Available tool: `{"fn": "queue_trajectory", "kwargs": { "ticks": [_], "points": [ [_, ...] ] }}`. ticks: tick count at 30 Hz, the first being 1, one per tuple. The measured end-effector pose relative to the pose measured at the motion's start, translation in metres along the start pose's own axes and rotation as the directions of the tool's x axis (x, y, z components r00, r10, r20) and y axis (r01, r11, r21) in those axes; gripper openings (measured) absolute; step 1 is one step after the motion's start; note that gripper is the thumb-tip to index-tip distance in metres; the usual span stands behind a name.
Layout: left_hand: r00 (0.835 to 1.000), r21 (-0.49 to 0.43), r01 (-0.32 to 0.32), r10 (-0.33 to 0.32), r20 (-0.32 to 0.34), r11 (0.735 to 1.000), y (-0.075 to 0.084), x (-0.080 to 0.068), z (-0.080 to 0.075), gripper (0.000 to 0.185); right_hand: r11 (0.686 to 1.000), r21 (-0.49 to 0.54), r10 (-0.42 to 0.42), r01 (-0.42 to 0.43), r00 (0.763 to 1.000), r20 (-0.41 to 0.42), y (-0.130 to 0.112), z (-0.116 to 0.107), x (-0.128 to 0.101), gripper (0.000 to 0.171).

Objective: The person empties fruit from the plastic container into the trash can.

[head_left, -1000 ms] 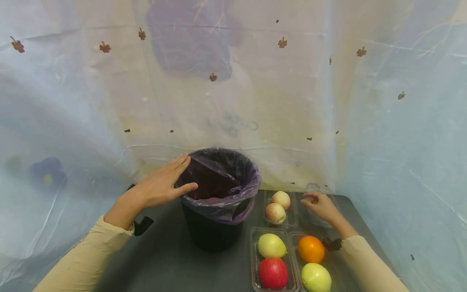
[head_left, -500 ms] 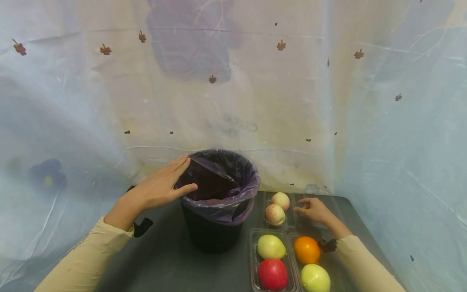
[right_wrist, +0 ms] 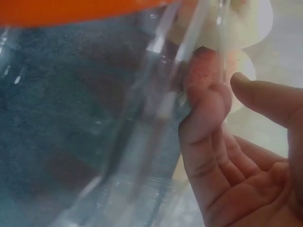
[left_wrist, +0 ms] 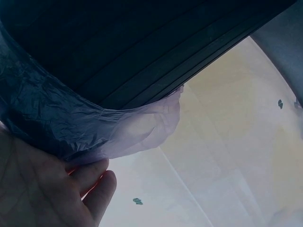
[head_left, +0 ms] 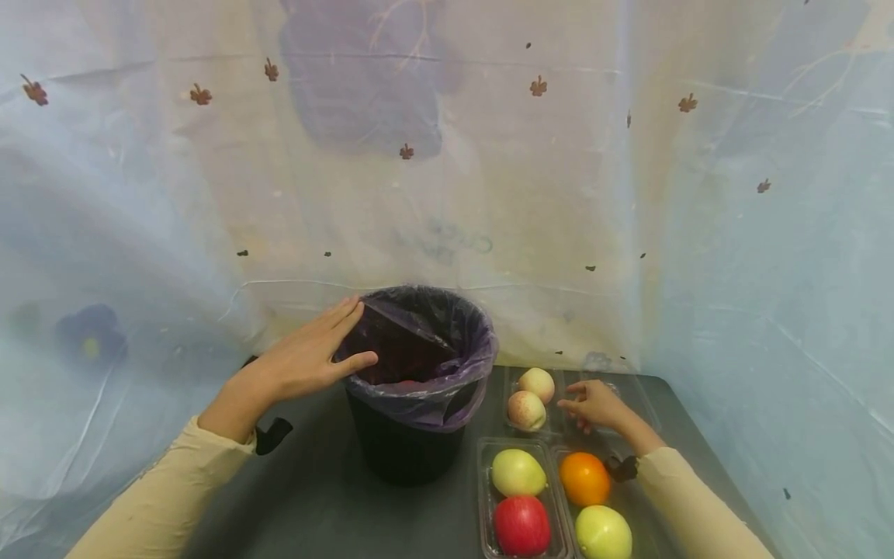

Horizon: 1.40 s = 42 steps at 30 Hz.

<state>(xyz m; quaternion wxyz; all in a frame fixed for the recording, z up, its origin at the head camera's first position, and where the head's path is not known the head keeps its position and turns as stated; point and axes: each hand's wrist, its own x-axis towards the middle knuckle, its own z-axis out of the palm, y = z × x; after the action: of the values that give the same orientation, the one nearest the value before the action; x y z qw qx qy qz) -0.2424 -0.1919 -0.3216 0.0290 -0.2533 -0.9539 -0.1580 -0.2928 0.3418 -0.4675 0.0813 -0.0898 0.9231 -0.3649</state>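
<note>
At the left of a black bin (head_left: 405, 450), my left hand (head_left: 300, 357) rests on the bag-lined rim, fingers straight and thumb spread. The purple bag (left_wrist: 61, 113) folds over that rim, and the fingertips touch it in the left wrist view. My right hand (head_left: 601, 405) is just right of two pale peaches (head_left: 527, 410) in a clear plastic tray (head_left: 552, 427). Its fingers (right_wrist: 203, 118) bend loosely, thumb apart from them, holding nothing. They are close to the clear tray walls; whether they touch is hard to tell.
Nearer trays hold a green-yellow fruit (head_left: 518, 472) with a red apple (head_left: 522, 526), and an orange (head_left: 585, 479) with another green-yellow fruit (head_left: 604, 532). Another clear tray (head_left: 642, 407) lies under and beyond my right hand. A plastic curtain (head_left: 447, 194) surrounds the dark table (head_left: 314, 497).
My right hand has moved left and slightly down, closer to the peaches. My left hand stays on the bin rim.
</note>
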Motion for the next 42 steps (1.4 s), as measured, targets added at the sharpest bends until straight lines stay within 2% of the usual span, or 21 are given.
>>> {"fn": "queue_trajectory", "kwargs": {
  "ticks": [8,14,20,25,36,42],
  "points": [
    [1.000,0.003,-0.005,0.005,-0.003,1.000,0.000,0.001,0.000,0.100,0.996,0.087,0.013,-0.017,0.998,0.054,0.013,0.008,-0.001,0.067],
    [1.000,-0.002,0.000,0.000,-0.002,1.000,0.001,0.000,-0.001,0.099,0.990,0.137,0.021,-0.028,0.998,0.055,0.019,0.012,0.000,0.070],
    [1.000,-0.003,0.003,-0.003,0.001,1.000,0.001,0.000,-0.001,0.099,0.986,0.163,0.024,-0.036,0.997,0.077,0.021,0.014,0.001,0.068],
    [1.000,-0.006,0.002,-0.001,0.001,1.000,0.001,0.000,-0.001,0.099,0.982,0.186,-0.010,-0.008,0.995,0.097,0.021,0.016,0.001,0.066],
    [1.000,-0.003,-0.001,0.001,0.001,1.000,0.001,0.000,-0.001,0.099,0.973,0.227,0.024,-0.043,0.996,0.087,0.022,0.020,0.002,0.066],
    [1.000,-0.003,-0.002,0.002,0.000,1.000,0.002,-0.001,-0.002,0.099,0.972,0.233,0.007,-0.025,0.997,0.080,0.022,0.021,0.003,0.062]
  ]
}}
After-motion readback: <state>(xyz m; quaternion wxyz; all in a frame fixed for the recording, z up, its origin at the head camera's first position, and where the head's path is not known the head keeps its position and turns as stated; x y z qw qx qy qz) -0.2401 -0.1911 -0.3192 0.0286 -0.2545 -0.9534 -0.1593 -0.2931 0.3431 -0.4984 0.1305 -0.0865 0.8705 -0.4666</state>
